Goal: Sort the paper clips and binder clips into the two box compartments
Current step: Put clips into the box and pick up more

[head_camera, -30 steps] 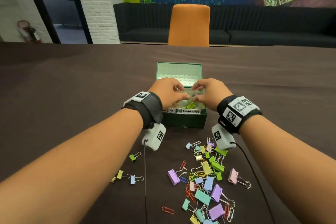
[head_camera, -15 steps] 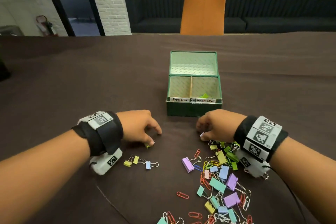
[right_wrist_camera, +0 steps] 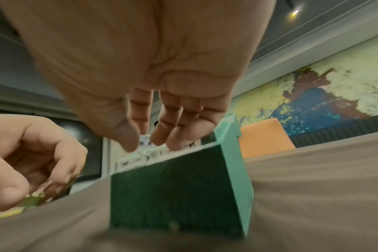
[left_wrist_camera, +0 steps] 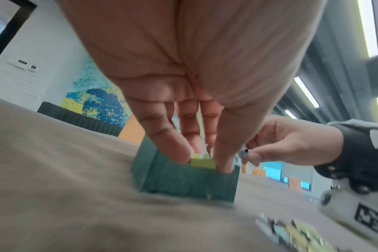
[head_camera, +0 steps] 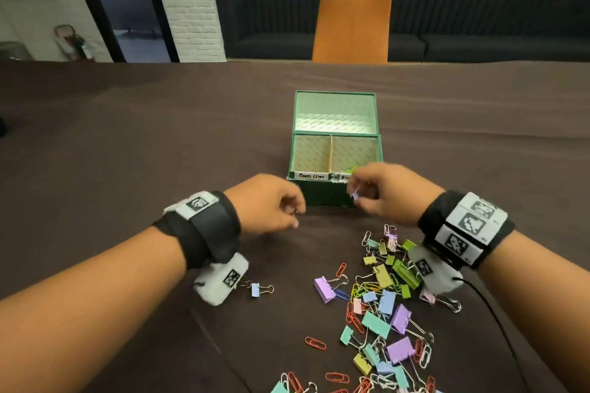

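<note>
The green box [head_camera: 321,194] stands open in the middle of the table, its left compartment labelled for paper clips and its right for binder clips. A green binder clip [head_camera: 351,168] lies in the right compartment. My left hand [head_camera: 295,213] hovers just left of the box front and pinches a small yellow-green binder clip [left_wrist_camera: 203,163]. My right hand [head_camera: 354,194] is at the box's front right rim, pinching a small pale blue binder clip [head_camera: 355,195]. A mixed pile of clips [head_camera: 383,313] lies near my right wrist.
One blue binder clip [head_camera: 255,290] lies alone under my left wrist, and a red paper clip [head_camera: 315,343] lies left of the pile. The box lid [head_camera: 334,112] stands up behind the compartments. An orange chair [head_camera: 352,25] is at the far edge.
Both hands have risen from the table and moved toward the box, each carrying a binder clip. A second ago they were over the box.
</note>
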`<act>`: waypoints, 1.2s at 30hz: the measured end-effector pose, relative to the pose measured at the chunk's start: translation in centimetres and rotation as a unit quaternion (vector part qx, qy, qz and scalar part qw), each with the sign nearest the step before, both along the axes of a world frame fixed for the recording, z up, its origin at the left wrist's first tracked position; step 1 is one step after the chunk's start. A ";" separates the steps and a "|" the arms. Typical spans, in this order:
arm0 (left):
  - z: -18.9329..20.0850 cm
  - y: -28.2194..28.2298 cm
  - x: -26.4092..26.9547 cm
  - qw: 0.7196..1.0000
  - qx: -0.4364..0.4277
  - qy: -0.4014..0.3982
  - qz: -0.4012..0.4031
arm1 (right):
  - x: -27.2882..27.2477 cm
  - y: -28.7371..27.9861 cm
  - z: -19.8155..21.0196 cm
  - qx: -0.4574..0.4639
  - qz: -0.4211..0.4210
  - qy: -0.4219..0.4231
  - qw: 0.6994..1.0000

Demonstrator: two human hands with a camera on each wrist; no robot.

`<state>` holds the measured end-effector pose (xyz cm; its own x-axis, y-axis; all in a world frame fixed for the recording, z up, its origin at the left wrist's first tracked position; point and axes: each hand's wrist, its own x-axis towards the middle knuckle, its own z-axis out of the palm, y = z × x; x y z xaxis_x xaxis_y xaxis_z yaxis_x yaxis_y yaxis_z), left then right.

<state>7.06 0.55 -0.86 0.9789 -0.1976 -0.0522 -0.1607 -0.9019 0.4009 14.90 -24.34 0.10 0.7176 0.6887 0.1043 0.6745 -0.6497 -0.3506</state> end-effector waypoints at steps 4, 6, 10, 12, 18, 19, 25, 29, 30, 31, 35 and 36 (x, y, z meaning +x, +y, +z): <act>2.1 -3.5 4.4 0.986 -0.121 -0.098 0.051 | 3.3 0.7 2.2 0.102 -0.090 -0.058 0.989; 3.0 -5.1 6.4 0.971 -0.182 -0.132 0.085 | 4.5 0.9 2.5 0.097 -0.124 -0.069 0.985; 3.7 -5.4 8.2 0.972 -0.182 -0.105 0.108 | 3.4 0.6 2.2 0.025 -0.139 -0.092 0.986; 3.7 -4.9 7.1 0.982 -0.124 -0.108 0.093 | 1.2 0.2 2.2 -0.009 -0.089 -0.090 0.992; 0.9 -2.6 -1.1 0.986 0.145 0.061 -0.058 | -6.0 0.9 0.0 -0.200 0.094 0.030 0.975; 0.5 -1.8 -2.3 0.983 0.161 0.077 -0.050 | -6.8 1.3 -0.4 -0.214 0.111 0.037 0.970; 0.1 2.0 -7.8 0.965 0.207 0.154 0.040 | -8.9 3.2 -2.4 -0.264 0.158 0.035 0.951; -1.2 1.7 -10.1 0.957 0.227 0.175 0.037 | -9.0 3.0 -3.2 -0.268 0.145 0.040 0.952; -1.5 1.6 -10.3 0.962 0.213 0.166 0.039 | -8.8 3.0 -3.3 -0.264 0.143 0.037 0.953; -1.7 1.5 -10.6 0.968 0.193 0.159 0.037 | -8.7 2.9 -3.4 -0.258 0.141 0.036 0.955; -2.3 0.8 -10.9 0.980 0.148 0.135 0.011 | -8.5 2.7 -3.8 -0.239 0.132 0.049 0.961; -2.4 0.5 -10.8 0.980 0.150 0.133 0.005 | -8.4 2.7 -3.9 -0.240 0.133 0.051 0.960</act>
<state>-3.79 1.04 -3.28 0.9249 -0.1244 -0.3592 -0.0771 -0.9867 0.1432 6.46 -21.60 -3.81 0.5000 0.7997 -0.3323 0.8165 -0.5632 -0.1270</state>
